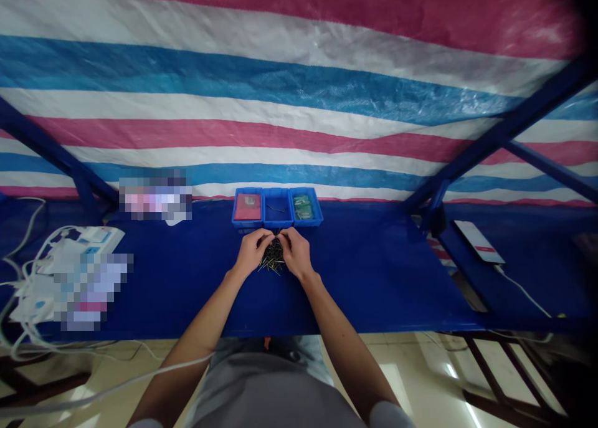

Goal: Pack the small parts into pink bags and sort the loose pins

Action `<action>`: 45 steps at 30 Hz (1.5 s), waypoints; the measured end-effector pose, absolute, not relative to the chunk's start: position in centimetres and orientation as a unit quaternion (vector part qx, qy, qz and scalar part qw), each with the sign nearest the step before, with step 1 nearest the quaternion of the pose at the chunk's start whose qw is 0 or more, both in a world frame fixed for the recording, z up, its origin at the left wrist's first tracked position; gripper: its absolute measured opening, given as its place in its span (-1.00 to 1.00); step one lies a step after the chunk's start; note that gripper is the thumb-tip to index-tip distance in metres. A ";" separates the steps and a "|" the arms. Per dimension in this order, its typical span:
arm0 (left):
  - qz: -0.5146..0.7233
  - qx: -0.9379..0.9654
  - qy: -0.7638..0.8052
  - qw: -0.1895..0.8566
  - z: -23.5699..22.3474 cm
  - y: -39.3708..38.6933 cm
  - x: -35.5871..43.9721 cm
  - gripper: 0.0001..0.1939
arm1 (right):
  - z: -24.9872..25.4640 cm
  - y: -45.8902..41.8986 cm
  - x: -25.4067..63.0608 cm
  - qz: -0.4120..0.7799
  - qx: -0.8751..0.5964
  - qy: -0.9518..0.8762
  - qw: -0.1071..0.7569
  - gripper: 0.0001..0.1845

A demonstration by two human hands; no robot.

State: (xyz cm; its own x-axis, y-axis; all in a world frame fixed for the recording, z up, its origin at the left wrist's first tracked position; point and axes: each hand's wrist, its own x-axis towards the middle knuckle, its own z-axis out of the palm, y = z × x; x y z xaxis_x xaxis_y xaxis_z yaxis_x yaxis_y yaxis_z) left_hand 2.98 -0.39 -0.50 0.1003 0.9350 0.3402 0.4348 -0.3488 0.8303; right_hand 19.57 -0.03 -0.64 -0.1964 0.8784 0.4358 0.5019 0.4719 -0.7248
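Observation:
My left hand [251,250] and my right hand [296,251] meet over a small pile of thin dark pins [271,258] lying on the blue table [374,272]. Both hands have their fingertips pinched together at the top of the pile, holding something too small to make out. Just behind the hands stand three blue bins in a row: the left bin [247,207] holds a red flat piece, the middle bin [277,209] a few dark parts, the right bin [305,207] green parts.
A white power strip [84,241] with white cables [23,278] lies at the left. A phone [479,241] on a charging cable rests at the right. Blue frame struts [490,141] slope up on both sides before a striped tarpaulin [299,73].

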 end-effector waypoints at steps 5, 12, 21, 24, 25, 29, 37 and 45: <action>0.451 0.689 0.494 0.279 -0.6 -0.3 3.0 -0.74 | -0.7 -0.1 19.5 0.201 -0.478 -0.747 0.417 -0.67; 0.447 0.692 0.494 0.278 -0.7 -0.3 3.0 -0.75 | -0.9 0.0 19.5 0.198 -0.496 -0.742 0.405 -0.60; 0.435 0.696 0.505 0.269 -0.4 -0.5 2.9 -0.76 | -1.0 0.1 19.3 0.255 -0.448 -0.735 0.440 -0.76; 0.433 0.695 0.505 0.273 -0.6 -0.4 2.9 -0.77 | -1.2 0.2 19.4 0.252 -0.439 -0.735 0.452 -0.77; 0.434 0.695 0.504 0.275 -0.7 -0.4 2.9 -0.77 | -1.3 0.3 19.5 0.250 -0.439 -0.733 0.455 -0.78; 0.438 0.694 0.498 0.280 -1.0 -0.2 2.9 -0.80 | -1.5 0.4 19.6 0.244 -0.452 -0.726 0.456 -0.80; 0.433 0.709 0.492 0.261 -1.2 -0.2 3.0 -0.81 | -1.3 0.3 19.6 0.200 -0.489 -0.728 0.436 -0.71; 0.435 0.723 0.481 0.239 -1.1 -0.4 3.1 -0.82 | -1.4 0.3 19.4 0.147 -0.523 -0.736 0.405 -0.53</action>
